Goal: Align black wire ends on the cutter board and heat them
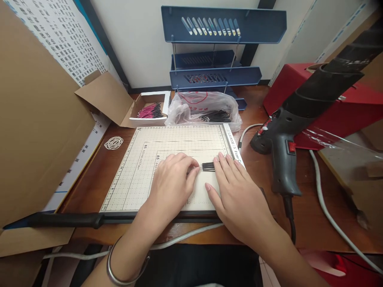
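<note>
A row of thin black wire-like pieces [208,167] with light tips lies side by side on the cream gridded board of a paper cutter [128,191]. My right hand [235,183] rests flat over their right part, fingers stretched out and thumb apart, hiding the far ends. At the left tips, my left hand [176,179] is closed in a pinch of thumb and forefinger. Whatever lies between those fingertips is too small or hidden to make out. The cutter's black handle [68,220] extends to the left along the front edge.
Behind the board stand an open carton [149,94] of pink and black pieces and a plastic bag [182,109] holding black ones. White rings [113,142] lie left. A heat gun [284,159] hangs at the right before a red box [281,87]. Blue shelves [215,77] rise behind.
</note>
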### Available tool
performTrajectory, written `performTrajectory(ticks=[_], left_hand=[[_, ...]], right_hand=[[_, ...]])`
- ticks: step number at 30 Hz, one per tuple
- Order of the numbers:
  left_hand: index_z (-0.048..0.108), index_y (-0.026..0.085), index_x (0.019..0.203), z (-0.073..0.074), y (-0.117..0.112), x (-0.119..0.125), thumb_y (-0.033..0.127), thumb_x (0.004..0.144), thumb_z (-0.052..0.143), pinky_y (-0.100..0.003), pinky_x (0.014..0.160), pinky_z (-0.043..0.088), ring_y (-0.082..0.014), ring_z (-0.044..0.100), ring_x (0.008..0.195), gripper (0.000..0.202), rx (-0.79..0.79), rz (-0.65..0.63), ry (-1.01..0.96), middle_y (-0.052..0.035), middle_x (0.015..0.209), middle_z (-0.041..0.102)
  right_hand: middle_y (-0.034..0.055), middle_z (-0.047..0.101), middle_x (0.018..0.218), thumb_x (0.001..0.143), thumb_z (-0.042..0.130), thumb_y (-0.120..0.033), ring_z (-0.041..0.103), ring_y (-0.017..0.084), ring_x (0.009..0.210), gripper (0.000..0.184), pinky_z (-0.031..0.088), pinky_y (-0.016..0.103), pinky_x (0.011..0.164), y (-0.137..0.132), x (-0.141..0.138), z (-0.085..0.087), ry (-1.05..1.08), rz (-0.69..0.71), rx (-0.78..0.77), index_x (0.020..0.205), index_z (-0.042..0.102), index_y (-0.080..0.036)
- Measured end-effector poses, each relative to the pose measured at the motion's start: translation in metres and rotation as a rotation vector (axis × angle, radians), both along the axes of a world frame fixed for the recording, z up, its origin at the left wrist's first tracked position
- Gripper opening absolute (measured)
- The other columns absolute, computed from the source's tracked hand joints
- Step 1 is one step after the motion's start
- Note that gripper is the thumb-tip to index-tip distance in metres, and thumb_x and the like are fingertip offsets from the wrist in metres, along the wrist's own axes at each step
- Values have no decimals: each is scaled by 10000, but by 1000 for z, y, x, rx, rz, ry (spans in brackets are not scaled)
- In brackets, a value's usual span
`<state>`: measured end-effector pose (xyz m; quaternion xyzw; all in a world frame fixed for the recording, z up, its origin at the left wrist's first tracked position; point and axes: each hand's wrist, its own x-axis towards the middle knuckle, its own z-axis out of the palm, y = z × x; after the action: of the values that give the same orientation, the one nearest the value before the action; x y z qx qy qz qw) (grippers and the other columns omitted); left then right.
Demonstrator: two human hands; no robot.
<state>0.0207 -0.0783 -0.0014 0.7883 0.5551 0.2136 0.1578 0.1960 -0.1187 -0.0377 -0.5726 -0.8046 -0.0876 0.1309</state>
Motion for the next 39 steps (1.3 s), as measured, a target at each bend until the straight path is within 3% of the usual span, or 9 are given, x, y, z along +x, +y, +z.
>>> performTrajectory(ticks=[18, 23, 25, 29, 33, 39], left_hand=[[687, 230, 897, -4, 6, 6, 226, 977, 600, -404, 812, 410, -238, 605, 922, 119, -54, 16, 3, 0, 928, 709], [680, 237, 880, -5, 4, 7, 234, 972, 597, -394, 802, 411, -235, 618, 922, 124, -43, 44, -70, 12, 916, 712], [678, 236, 878, -6, 4, 8, 234, 972, 598, -394, 806, 411, -232, 619, 921, 123, -38, 50, -85, 13, 920, 714], [672, 232, 880, -7, 2, 7, 232, 973, 597, -395, 813, 411, -221, 619, 915, 120, -28, 57, -113, 15, 921, 714], [673, 232, 884, -8, 1, 6, 239, 976, 596, -393, 802, 411, -218, 621, 911, 120, -33, 55, -143, 12, 915, 709], [679, 233, 873, -11, 4, 5, 237, 966, 613, -393, 790, 420, -211, 624, 878, 113, -21, 54, -179, 15, 894, 707]], right_hand=[[248, 432, 1563, 1028, 385, -388, 434, 387, 1467, 634, 412, 532, 1191, -2, -1, -1, 48, 13, 46, 1480, 497, 41], [221, 366, 1616, 1018, 470, -371, 370, 411, 1501, 598, 343, 624, 1197, -3, 1, 1, 144, 15, 124, 1501, 469, -20], [175, 451, 1582, 1017, 481, -300, 403, 373, 1489, 475, 330, 623, 1205, -1, 4, 3, 240, 27, 145, 1433, 541, -79], [56, 680, 1344, 987, 544, -224, 537, 307, 1374, 186, 280, 615, 1244, 12, 9, 13, 368, 86, 155, 1077, 704, -194], [60, 704, 1288, 950, 616, -239, 567, 336, 1332, 123, 260, 674, 1235, 28, 11, 20, 329, 139, 119, 955, 730, -191], [48, 711, 1283, 929, 653, -219, 578, 347, 1329, 105, 283, 718, 1210, 37, 11, 11, 390, 154, 82, 905, 755, -208]])
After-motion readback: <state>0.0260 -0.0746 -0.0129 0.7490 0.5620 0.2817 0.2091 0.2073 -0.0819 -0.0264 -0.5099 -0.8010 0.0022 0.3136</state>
